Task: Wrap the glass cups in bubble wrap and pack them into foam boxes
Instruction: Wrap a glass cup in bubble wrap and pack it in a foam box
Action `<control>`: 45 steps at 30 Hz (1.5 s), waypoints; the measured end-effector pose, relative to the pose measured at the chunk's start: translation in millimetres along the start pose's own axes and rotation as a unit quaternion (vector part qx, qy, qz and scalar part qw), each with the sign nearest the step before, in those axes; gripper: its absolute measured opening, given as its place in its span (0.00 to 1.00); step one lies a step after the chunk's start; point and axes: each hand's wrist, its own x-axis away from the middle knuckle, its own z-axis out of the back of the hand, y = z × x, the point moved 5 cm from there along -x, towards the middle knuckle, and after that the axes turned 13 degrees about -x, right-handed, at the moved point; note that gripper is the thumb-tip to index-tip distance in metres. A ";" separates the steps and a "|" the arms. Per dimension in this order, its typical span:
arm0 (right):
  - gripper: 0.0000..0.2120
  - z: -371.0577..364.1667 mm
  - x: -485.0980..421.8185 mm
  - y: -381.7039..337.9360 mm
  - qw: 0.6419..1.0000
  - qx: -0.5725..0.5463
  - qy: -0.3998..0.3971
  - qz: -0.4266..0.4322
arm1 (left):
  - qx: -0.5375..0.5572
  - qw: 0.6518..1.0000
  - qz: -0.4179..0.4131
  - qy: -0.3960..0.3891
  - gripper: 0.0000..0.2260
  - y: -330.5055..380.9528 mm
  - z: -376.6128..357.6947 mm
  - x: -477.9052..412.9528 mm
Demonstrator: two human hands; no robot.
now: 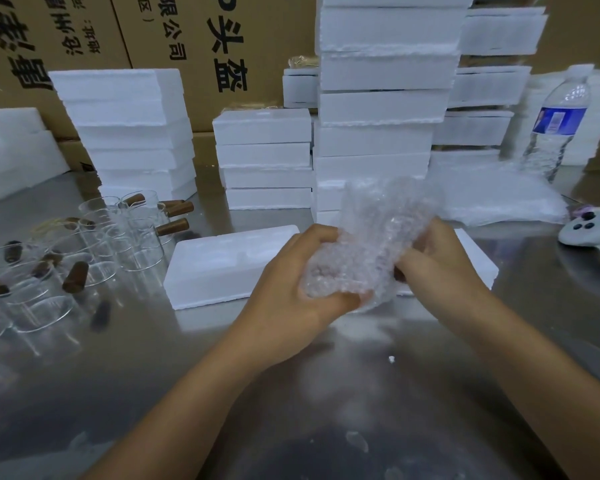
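Observation:
Both hands hold a bundle of bubble wrap (368, 244) above the steel table, with a glass cup inside it; a bit of its brown handle shows by my right thumb. My left hand (295, 282) grips the bundle from the left and below. My right hand (437, 261) grips its right side. Behind the hands lies an open foam box (222, 265) with moulded hollows; a second foam piece (475, 258) shows to the right. Several bare glass cups (94, 244) with brown wooden handles stand at the left.
Stacks of closed white foam boxes (374, 109) rise behind the work spot, with more at the left (129, 133) and centre (264, 157). Sheets of bubble wrap (492, 195) lie at the right, beside a water bottle (555, 123) and a white controller (589, 230). Cardboard cartons form the backdrop.

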 end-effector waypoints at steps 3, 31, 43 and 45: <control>0.08 -0.5 1.3 -3.9 0.998 -0.058 -0.009 0.027 | 0.037 0.999 0.025 0.014 0.17 -4.5 2.4 -1.8; 0.05 -14.8 9.4 -6.7 0.993 0.099 0.018 0.061 | -0.153 0.980 -0.067 0.112 0.19 -0.2 8.8 -1.2; 0.19 -36.8 15.8 -9.3 0.913 0.327 -0.106 0.218 | -0.085 0.987 -0.093 0.095 0.30 12.5 7.2 0.3; 0.20 -37.2 13.5 -7.0 0.904 0.344 -0.135 0.214 | -0.089 0.986 -0.104 0.095 0.26 12.0 4.7 1.9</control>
